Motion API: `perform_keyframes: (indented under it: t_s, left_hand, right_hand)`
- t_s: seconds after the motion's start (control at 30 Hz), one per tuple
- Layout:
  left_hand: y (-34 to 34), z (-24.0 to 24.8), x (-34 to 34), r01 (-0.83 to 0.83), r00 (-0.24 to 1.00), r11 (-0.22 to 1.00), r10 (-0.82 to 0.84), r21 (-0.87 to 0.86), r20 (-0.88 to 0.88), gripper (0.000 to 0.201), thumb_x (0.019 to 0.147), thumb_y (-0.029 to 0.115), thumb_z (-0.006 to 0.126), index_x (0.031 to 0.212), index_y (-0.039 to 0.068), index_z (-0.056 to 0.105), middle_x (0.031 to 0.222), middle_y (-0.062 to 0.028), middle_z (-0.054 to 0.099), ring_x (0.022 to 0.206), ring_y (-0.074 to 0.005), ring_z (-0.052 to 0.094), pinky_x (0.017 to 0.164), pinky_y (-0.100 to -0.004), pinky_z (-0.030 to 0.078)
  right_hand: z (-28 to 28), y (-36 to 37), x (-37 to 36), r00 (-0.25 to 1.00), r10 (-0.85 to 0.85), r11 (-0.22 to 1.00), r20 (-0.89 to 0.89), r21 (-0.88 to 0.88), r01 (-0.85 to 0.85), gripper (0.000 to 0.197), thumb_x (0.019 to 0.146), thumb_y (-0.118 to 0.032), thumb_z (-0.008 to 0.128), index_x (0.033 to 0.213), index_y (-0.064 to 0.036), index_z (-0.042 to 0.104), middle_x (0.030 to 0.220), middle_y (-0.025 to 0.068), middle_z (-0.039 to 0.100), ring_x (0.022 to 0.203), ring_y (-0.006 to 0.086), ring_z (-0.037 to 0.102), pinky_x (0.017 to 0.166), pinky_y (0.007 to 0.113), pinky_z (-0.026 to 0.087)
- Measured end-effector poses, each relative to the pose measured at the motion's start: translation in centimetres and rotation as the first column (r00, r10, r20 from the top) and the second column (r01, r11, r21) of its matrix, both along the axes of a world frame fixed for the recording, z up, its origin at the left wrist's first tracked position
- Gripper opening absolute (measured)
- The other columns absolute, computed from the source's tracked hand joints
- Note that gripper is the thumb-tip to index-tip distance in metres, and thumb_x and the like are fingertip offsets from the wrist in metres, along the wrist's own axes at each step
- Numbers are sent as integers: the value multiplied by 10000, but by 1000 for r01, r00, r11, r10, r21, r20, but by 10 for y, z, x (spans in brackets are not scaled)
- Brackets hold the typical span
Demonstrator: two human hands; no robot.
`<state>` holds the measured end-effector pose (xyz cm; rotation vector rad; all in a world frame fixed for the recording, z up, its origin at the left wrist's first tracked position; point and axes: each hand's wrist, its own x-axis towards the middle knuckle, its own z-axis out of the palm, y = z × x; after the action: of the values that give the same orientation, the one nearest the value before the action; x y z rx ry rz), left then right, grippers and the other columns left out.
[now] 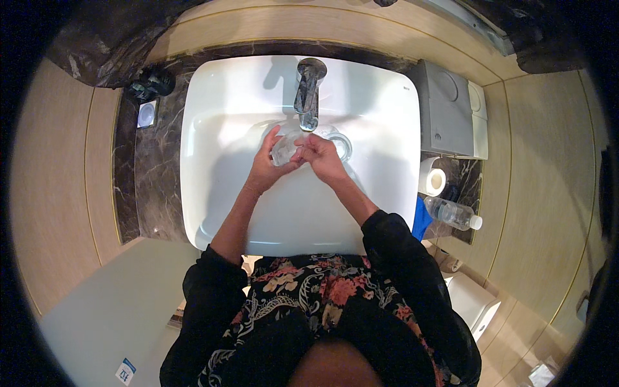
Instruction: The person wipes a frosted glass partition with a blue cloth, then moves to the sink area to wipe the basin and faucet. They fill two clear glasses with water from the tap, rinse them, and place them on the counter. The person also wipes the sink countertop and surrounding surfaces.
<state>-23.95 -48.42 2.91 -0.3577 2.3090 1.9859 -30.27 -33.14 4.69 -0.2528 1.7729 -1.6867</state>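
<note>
Over the middle of the white sink (213,161), just below the metal tap (308,93), we have both hands together around a small clear glass (284,149). Our left hand (269,161) cups it from the left with fingers curled around its side; our right hand (322,158) presses against its right side, fingers partly closed on it. Near the sink's right edge, on the dark marble table (155,168), we see a toilet roll (432,180) and a clear plastic bottle (454,213) lying on its side.

Toilet roll (432,181), clear plastic bottle (453,213), perhaps a blue cloth (421,219) beside.
</note>
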Motion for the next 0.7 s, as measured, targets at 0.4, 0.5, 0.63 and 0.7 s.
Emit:
perform_keyframes:
  t_s: [0.4, 0.5, 0.63, 0.7]
  left_hand:
    - [2, -19, -5, -297, 915, 604, -41, 739, 401, 591, 873, 530, 419, 1174, 28, 496, 1069, -127, 581, 928, -243, 593, 807, -423, 489]
    - [2, -12, -7, -368, 808, 618, -158, 695, 568, 655, 851, 568, 414, 1189, 13, 493, 1115, -158, 572, 987, -281, 582, 853, -424, 471]
    - [1, -24, -8, -313, 857, 637, -129, 704, 498, 598, 862, 553, 416, 1144, 35, 516, 1048, -121, 593, 942, -235, 589, 781, -421, 493]
    - [4, -21, -6, -270, 910, 690, -46, 672, 413, 590, 860, 540, 426, 1155, 35, 505, 1044, -117, 591, 943, -235, 587, 778, -415, 493]
  right_hand:
    - [-4, 1, 3, 859, 417, 909, -297, 135, -394, 316, 828, -151, 608, 1118, -27, 581, 946, 109, 663, 883, 188, 638, 783, 308, 495]
    - [-2, 15, 6, 673, 634, 772, -382, 362, -522, 432, 760, -178, 664, 1174, -96, 571, 939, 142, 651, 855, 232, 634, 771, 335, 487]
    - [15, 11, -2, 646, 717, 683, -262, 447, -577, 478, 741, -133, 672, 1205, -114, 559, 979, 168, 632, 840, 227, 633, 759, 326, 489]
    - [9, 7, 0, 831, 532, 843, -160, 187, -504, 424, 760, -115, 658, 1173, -87, 567, 950, 143, 642, 833, 215, 636, 761, 317, 500]
